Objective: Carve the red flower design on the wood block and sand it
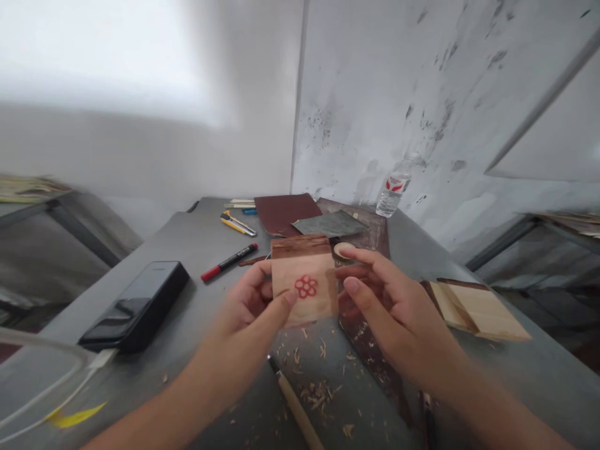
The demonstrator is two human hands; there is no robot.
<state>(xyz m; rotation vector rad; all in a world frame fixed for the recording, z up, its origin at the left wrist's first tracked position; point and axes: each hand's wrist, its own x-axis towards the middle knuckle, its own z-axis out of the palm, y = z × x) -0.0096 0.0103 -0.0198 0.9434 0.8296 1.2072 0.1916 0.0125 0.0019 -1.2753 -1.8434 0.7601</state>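
Note:
My left hand (260, 306) is closed on a small light wooden block (285, 300), its thumb on the face and its fingers behind. A red flower outline is drawn on that face, and the block's upper edge is dark, rough brown. Beside the block's right edge, my right hand (387, 300) has its thumb and forefinger spread apart; whether its other fingertips touch the block I cannot tell. Below the hands, a carving tool (297, 403) with a wooden handle lies among pale wood shavings (316, 395).
To the left are a phone on a thick black body (135, 306), a red marker (229, 261) and a yellow utility knife (238, 223). Sandpaper sheets (285, 212) lie at the back, near a water bottle (394, 190). More wood pieces (487, 309) lie on the right.

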